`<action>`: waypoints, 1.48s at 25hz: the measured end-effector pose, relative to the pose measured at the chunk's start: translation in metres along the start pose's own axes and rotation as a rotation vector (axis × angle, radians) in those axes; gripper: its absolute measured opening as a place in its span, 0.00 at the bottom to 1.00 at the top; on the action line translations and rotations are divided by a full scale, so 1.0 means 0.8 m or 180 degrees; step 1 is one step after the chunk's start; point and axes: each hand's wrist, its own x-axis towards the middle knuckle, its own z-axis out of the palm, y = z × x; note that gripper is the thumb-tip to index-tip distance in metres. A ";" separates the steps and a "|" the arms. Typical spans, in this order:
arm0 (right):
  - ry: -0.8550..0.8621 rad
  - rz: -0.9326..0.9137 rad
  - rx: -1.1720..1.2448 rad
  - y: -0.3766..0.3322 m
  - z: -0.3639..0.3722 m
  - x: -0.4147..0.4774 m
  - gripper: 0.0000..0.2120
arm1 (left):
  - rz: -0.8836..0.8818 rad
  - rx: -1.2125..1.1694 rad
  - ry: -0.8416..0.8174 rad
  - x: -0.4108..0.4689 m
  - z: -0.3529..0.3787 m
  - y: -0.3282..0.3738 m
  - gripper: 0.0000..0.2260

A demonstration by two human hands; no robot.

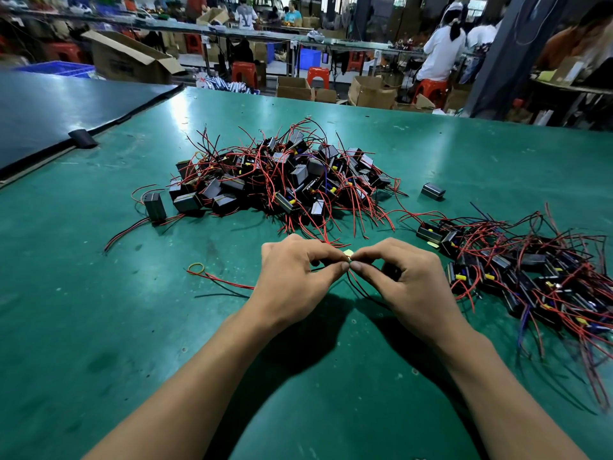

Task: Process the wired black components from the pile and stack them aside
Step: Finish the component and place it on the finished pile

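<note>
Head view: both hands work above a green table (99, 293), fingertips meeting at centre. The left hand (292, 277) has its thumb and forefinger closed to a narrow pinch on the red and black leads (355, 287), which loop down below the fingertips (343, 266). The right hand (408, 280) pinches the same spot from the opposite side, thumb tip touching the left forefinger. Its other fingers curl round the held component (390, 269), a dark body largely hidden inside the palm. A small yellow tab (348, 253) sits just above the point where the two pinches meet; what it is fixed to cannot be told.

Beyond the fingers lies the pile (285, 174) of wired black components, a tangle of red and black wire whose nearest strands end just short of the knuckles. To the right of the right hand, near its wrist, the stacked components (530, 273) lie in a looser heap with yellow fittings showing. A lone black component (433, 190) lies beyond the right hand, between the pile and the stacked heap. Another component (155, 204) stands upright at the pile's left edge, well apart from the left hand.

Left of the left hand, near it, are a yellow rubber band (196, 268) and a loose red wire (225, 281) running toward the wrist. A dark panel (49, 104) adjoins the table at far left. Farther back are cardboard boxes (126, 58), red stools (244, 72) and a standing person in white (442, 51).
</note>
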 end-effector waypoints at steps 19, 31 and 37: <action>-0.1180 0.1740 0.0295 -0.020 -0.020 0.012 0.10 | 0.1012 0.1387 0.0042 -0.005 0.009 0.004 0.05; 0.0652 0.2427 -0.0413 0.012 -0.028 0.009 0.08 | -0.0180 0.1130 -0.0180 -0.001 -0.005 -0.015 0.14; 0.0471 0.1112 -0.0564 -0.013 -0.014 0.007 0.06 | 0.0014 0.0564 -0.0598 -0.008 0.005 0.002 0.15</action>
